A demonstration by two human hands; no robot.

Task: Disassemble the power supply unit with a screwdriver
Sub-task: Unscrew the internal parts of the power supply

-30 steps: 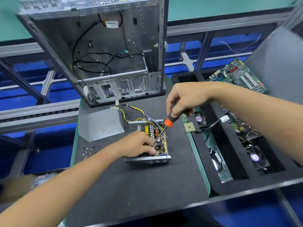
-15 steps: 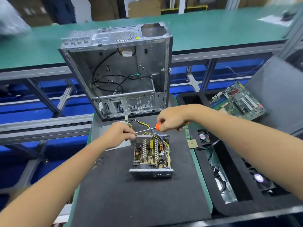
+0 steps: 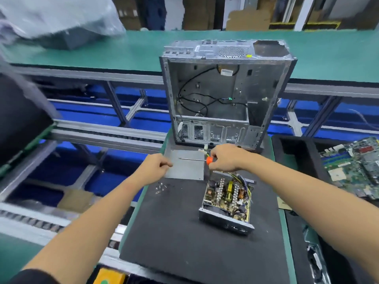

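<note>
The opened power supply unit (image 3: pixel 226 202) lies on the black foam mat (image 3: pixel 180 238), its circuit board and wires exposed. My right hand (image 3: pixel 226 158) grips the orange-handled screwdriver (image 3: pixel 209 160), held level with its shaft pointing left, above the unit's far end. My left hand (image 3: pixel 154 168) is closed with its fingertips pinched, just left of the shaft's tip and apart from it; whether it holds a small screw I cannot tell. The unit's grey metal cover (image 3: pixel 185 165) lies flat under the shaft. Several loose screws (image 3: pixel 161 186) sit below my left hand.
An empty computer case (image 3: pixel 223 93) stands open at the mat's far edge. A black foam tray (image 3: pixel 287 146) at the right holds a green motherboard (image 3: pixel 356 171). A green conveyor belt (image 3: pixel 102 50) runs behind, with a plastic-wrapped item (image 3: pixel 57 23) on it.
Both hands left the power supply unit and rose toward its far side. The screwdriver went from slanting down into the board to level, pointing left. My left hand drew away left of the tip.
</note>
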